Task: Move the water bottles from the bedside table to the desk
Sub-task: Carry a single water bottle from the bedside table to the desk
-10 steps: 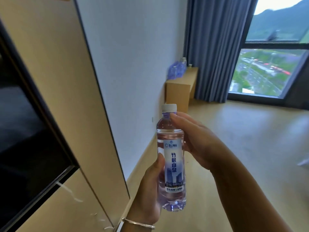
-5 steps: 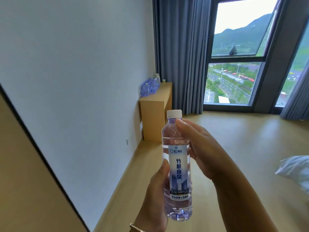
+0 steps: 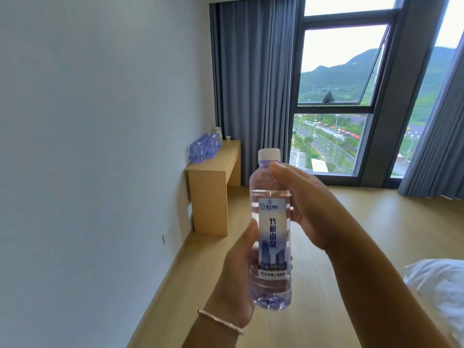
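Desk (image 3: pixel 213 169) far off by the curtain, bottles (image 3: pixel 204 148) already crowding its back edge.
Water bottle (image 3: pixel 272 229) upright in mid-air — left hand (image 3: pixel 238 280) wraps the base, right hand (image 3: pixel 303 204) curls round the shoulder. Risk: knocking the packed row, approx. a dozen, when setting down.

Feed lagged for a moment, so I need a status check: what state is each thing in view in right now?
Water bottle: upright, capped, full, held in the air.
Left hand: grips the bottle's lower half.
Right hand: holds its upper part.
Desk: against the wall, carrying a cluster of bottles, all upright.
Curtain: drawn aside.
Window: upper pane tilted open.
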